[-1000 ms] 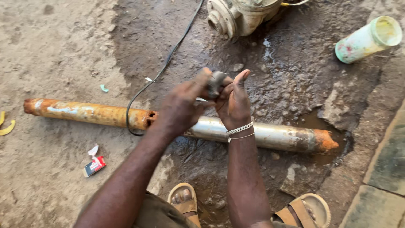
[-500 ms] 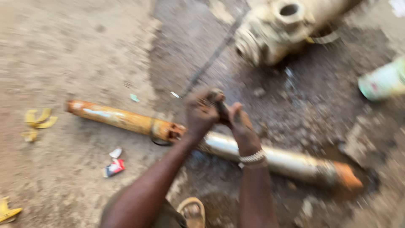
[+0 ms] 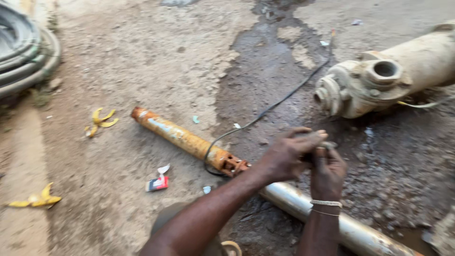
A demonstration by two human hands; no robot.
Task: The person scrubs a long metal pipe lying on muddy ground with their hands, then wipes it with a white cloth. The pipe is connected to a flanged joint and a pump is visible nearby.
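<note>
Both hands, left hand [image 3: 289, 156] and right hand [image 3: 327, 173], close together on a small dark part [image 3: 327, 146], mostly hidden by fingers and blurred, above the long pipe [image 3: 303, 204] lying on wet ground [image 3: 265, 71].

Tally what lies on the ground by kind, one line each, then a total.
Banana peels: 2
Long pump cylinder: 1
Cream pump body: 1
Black cable: 1
Coiled hoses: 1 bundle
Red-and-white wrapper: 1
Total: 7
</note>
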